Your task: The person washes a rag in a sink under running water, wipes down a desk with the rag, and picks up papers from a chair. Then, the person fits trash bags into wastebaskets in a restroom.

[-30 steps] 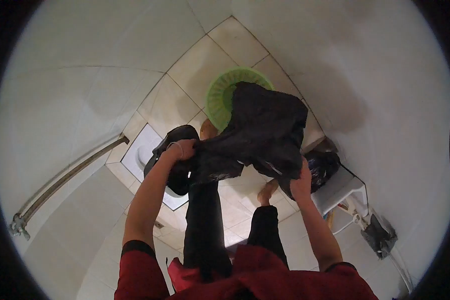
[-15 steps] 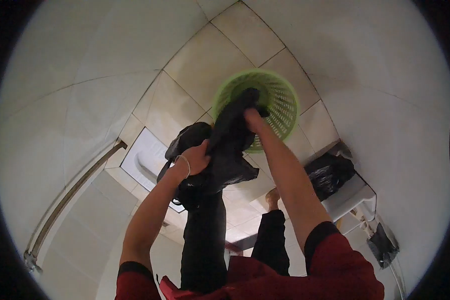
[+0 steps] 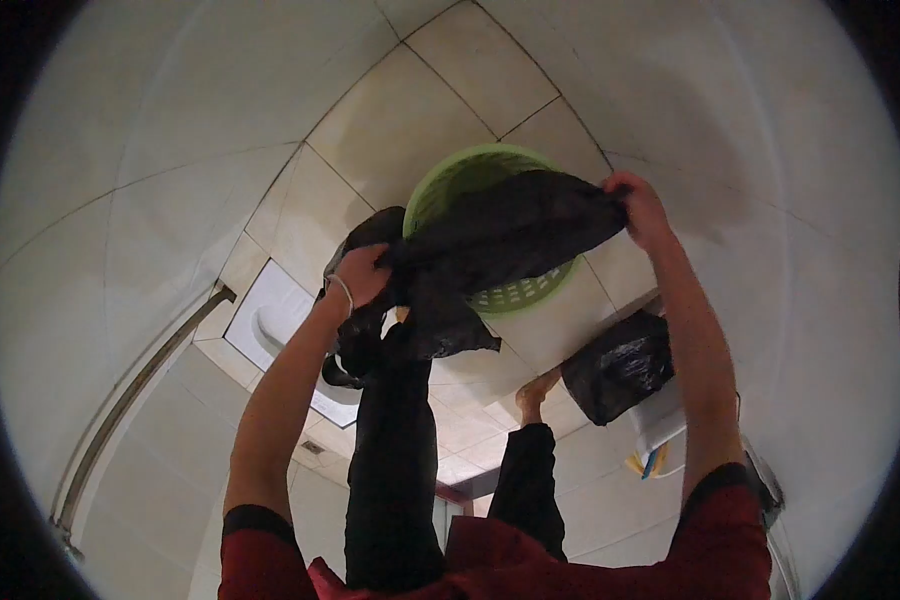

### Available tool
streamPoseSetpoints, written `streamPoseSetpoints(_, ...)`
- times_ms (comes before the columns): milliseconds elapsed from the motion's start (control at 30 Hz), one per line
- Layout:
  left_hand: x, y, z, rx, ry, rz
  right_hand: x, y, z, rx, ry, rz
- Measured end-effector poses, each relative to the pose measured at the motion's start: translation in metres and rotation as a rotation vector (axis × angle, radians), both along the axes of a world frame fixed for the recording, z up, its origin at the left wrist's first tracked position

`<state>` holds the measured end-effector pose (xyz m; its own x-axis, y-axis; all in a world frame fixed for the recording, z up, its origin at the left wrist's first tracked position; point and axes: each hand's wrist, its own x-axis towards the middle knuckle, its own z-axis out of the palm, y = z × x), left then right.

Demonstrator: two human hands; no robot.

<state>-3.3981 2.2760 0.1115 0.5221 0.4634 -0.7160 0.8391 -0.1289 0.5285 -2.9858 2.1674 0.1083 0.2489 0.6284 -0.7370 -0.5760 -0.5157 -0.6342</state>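
A black plastic bag is stretched sideways across the top of a green slatted basket that stands on the tiled floor. My left hand, with a bracelet at the wrist, is closed on the bag's left end. The right end is pinched in my right hand, beyond the basket's right rim. Black material also hangs below and to the left of my left hand. Most of the basket's inside is hidden under the bag.
A white squat toilet lies at the left, with a pipe along the wall. Another black bag sits by a white stool or shelf at the right. My bare foot is on the floor.
My right hand has moved from over the basket out to the right, pulling the black bag wide. My left hand has shifted slightly left and up, still gripping it.
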Motion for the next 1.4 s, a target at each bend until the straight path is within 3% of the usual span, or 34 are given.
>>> streamPoseSetpoints(67,-0.001,0.013,-0.004,-0.046,0.03,0.124,0.007,0.019,-0.001,0.046,-0.196,0.677)
streamPoseSetpoints(167,0.008,0.028,-0.002,-0.169,-0.126,0.33,-0.012,0.058,0.027,0.079,-0.169,0.649)
streamPoseSetpoints(200,0.003,0.033,-0.015,-0.098,-0.019,0.313,-0.02,0.067,0.022,0.077,-0.168,0.649)
streamPoseSetpoints(267,-0.002,0.04,-0.039,0.083,0.111,0.209,-0.027,0.085,0.005,-0.174,-0.384,0.456)
streamPoseSetpoints(400,0.009,0.039,-0.056,0.2,-0.064,0.229,-0.03,0.095,-0.053,-0.063,-0.564,0.356)
streamPoseSetpoints(467,0.009,0.037,-0.069,0.099,0.223,-0.493,-0.023,0.078,-0.093,-0.364,-0.689,0.649)
streamPoseSetpoints(500,0.007,0.03,-0.075,0.091,0.222,-0.496,-0.012,0.057,-0.127,-0.371,-0.685,0.649)
streamPoseSetpoints(567,0.001,0.01,-0.087,-0.103,0.063,-0.124,0.01,0.015,-0.188,-0.392,-0.573,0.937)
streamPoseSetpoints(600,0.011,0.01,-0.065,-0.111,0.13,-0.074,0.001,0.016,-0.174,-0.394,-0.57,0.943)
streamPoseSetpoints(667,0.001,0.004,-0.041,-0.084,0.094,0.039,-0.027,0.022,-0.1,-0.161,-0.159,0.254)
streamPoseSetpoints(700,-0.005,0.001,-0.03,-0.049,0.054,0.148,-0.031,0.023,-0.073,-0.16,-0.162,0.26)
streamPoseSetpoints(767,-0.024,-0.004,-0.004,-0.042,0.045,0.124,-0.038,0.028,-0.027,-0.24,-0.789,0.154)
streamPoseSetpoints(800,-0.037,-0.006,0.006,-0.042,0.041,0.094,-0.045,0.027,-0.005,-0.237,-0.789,0.158)
streamPoseSetpoints(867,-0.092,-0.027,-0.012,0.021,0.109,-0.194,-0.059,0.024,0.028,-0.057,-1.092,0.464)
streamPoseSetpoints(900,-0.098,-0.033,-0.005,0.04,0.132,-0.279,-0.072,0.025,0.033,-0.053,-1.092,0.463)
streamPoseSetpoints(967,-0.075,-0.035,0.039,0.032,0.291,-0.446,-0.098,0.032,0.039,0.519,-1.456,0.98)
streamPoseSetpoints(1033,-0.052,-0.04,0.062,0.004,0.436,-0.524,-0.108,0.031,0.04,0.452,-1.529,1.07)
streamPoseSetpoints(1167,-0.016,-0.048,0.084,-0.022,0.272,-0.649,-0.104,0.004,0.05,0.173,-1.544,1.338)
streamPoseSetpoints(1233,0.001,-0.053,0.08,0.214,0.236,-0.514,-0.1,-0.023,0.05,0.201,-1.572,1.258)
streamPoseSetpoints(1400,0.042,-0.057,0.075,0.417,0.066,-0.375,-0.099,-0.083,0.044,0.303,-1.574,1.123)
